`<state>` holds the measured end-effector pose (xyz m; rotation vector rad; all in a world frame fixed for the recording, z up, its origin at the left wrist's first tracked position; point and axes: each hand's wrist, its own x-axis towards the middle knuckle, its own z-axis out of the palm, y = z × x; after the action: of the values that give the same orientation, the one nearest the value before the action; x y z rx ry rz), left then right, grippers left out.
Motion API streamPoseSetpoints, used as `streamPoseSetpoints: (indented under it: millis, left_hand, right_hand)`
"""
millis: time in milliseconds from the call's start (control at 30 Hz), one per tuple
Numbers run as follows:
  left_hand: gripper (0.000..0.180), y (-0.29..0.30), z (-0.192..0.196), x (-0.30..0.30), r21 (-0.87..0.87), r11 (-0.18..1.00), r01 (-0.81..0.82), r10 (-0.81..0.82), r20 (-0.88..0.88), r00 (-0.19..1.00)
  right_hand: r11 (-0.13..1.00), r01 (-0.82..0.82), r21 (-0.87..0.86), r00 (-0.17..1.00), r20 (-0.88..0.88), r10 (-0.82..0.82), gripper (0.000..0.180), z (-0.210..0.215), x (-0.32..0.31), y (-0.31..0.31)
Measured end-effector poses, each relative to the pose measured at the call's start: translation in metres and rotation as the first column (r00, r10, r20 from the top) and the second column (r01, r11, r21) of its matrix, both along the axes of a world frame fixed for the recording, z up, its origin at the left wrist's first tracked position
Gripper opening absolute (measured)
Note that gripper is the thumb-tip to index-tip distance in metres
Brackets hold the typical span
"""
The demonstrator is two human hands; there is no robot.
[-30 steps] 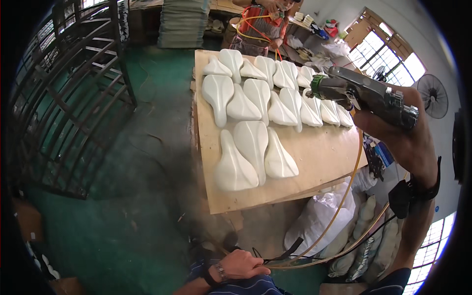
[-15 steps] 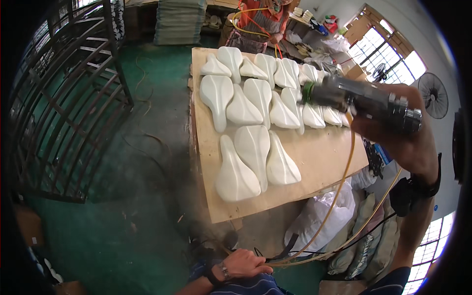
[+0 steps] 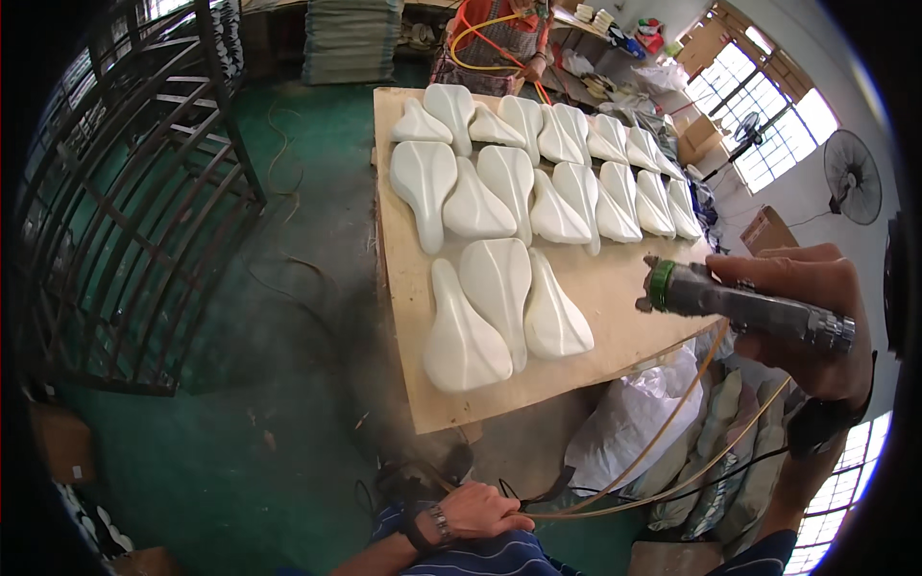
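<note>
In the head view, the right hand [image 3: 816, 293] is raised at three o'clock, its forearm coming up from five o'clock and the wrist bent inward. Its fingers are wrapped firmly round a dark spray gun [image 3: 768, 315], whose green-ringed nozzle points toward nine o'clock, above the near right part of a wooden board [image 3: 619, 288]. The left hand [image 3: 475, 512] is low at six o'clock, in front of the striped shirt [image 3: 490, 559], knuckles up and fingers curled; it seems clamped around the yellowish hoses [image 3: 576, 516], though its underside is hidden.

The white saddle-shaped pieces [image 3: 469, 336] lie on the board from the centre up to one o'clock, in three rows. They look smooth and pale, each broad at one end and narrow at the other, with a ridge line running lengthwise on many. The nearest row has three, set close together: the outer two point their narrow ends toward twelve o'clock, the middle one toward six. The gun stays clear of them all.
</note>
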<state>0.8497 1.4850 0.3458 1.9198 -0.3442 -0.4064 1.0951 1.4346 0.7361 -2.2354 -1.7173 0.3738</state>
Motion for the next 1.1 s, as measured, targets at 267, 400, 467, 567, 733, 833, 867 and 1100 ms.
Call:
streamPoseSetpoints:
  millis: [267, 400, 467, 567, 733, 833, 867, 1100]
  left_hand:
    - [0.066, -0.007, 0.004, 0.008, -0.018, 0.997, 0.076, -0.075, 0.032, 0.997]
    - [0.066, -0.011, -0.001, 0.008, -0.019, 0.997, 0.078, -0.077, 0.062, 0.995]
    - [0.065, -0.011, -0.001, 0.009, -0.022, 0.997, 0.075, -0.073, 0.072, 0.995]
    - [0.065, -0.013, -0.006, 0.007, -0.030, 0.997, 0.066, -0.064, 0.072, 0.995]
    - [0.065, -0.008, -0.002, 0.009, -0.015, 0.998, 0.066, -0.066, 0.023, 0.998]
    - [0.066, -0.021, -0.004, 0.013, -0.044, 0.979, 0.198, -0.194, 0.081, 0.978]
    - [0.066, -0.019, -0.006, 0.011, -0.027, 0.990, 0.138, -0.137, 0.054, 0.989]
    - [0.066, -0.016, -0.007, 0.010, -0.029, 0.994, 0.107, -0.106, 0.012, 0.994]
  right_hand:
    - [0.935, 0.326, 0.140, 0.937, 0.083, -0.339, 0.051, -0.002, -0.005, -0.005]
    - [0.882, 0.457, 0.120, 0.884, 0.053, -0.465, 0.045, -0.003, 0.007, -0.018]
    - [0.893, 0.447, 0.056, 0.892, 0.052, -0.450, 0.037, 0.003, 0.007, -0.017]
    - [0.857, 0.515, -0.003, 0.854, 0.082, -0.514, 0.026, 0.006, 0.013, -0.021]
    - [0.787, 0.434, 0.439, 0.862, 0.054, -0.505, 0.025, -0.031, 0.016, -0.025]
    - [0.808, 0.538, 0.240, 0.813, 0.106, -0.573, 0.029, 0.007, -0.010, -0.051]
    - [0.860, 0.482, 0.168, 0.865, 0.065, -0.498, 0.033, 0.006, 0.003, -0.046]
    - [0.963, 0.249, 0.107, 0.965, 0.052, -0.255, 0.053, -0.001, 0.012, -0.042]
